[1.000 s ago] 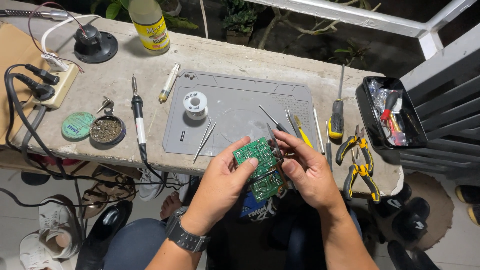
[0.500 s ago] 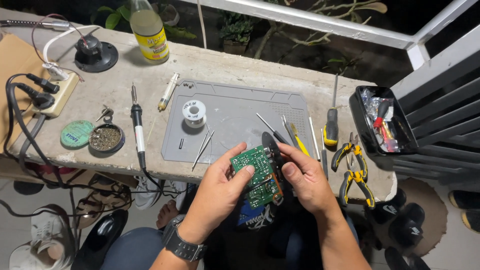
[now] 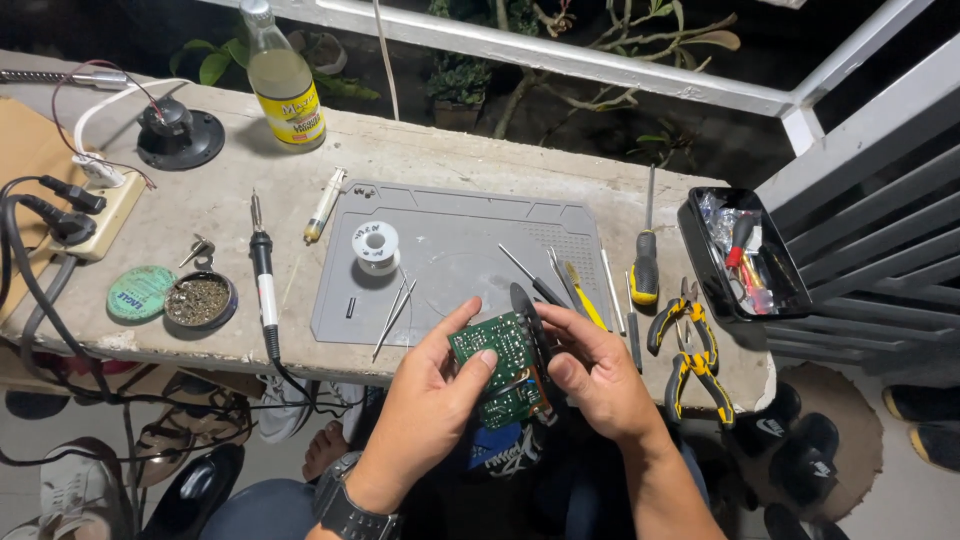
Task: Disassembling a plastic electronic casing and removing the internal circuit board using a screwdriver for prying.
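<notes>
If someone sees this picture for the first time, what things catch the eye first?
First, the green circuit board, held in front of the table edge between the left hand and the right hand. Behind it, a grey mat lies on the concrete table, with a soldering iron to its left and yellow-handled pliers to its right.

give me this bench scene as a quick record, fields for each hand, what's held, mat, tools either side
left hand: grips the green circuit board from the left, thumb on its face
right hand: grips the same board from the right
board position: held in front of the bench edge, tilted
mat: grey work mat with solder spool and tweezers
left of mat: soldering iron, tin of brass wool, green round tin
right of mat: screwdriver, yellow-handled pliers, black parts tray
back: bottle
</notes>
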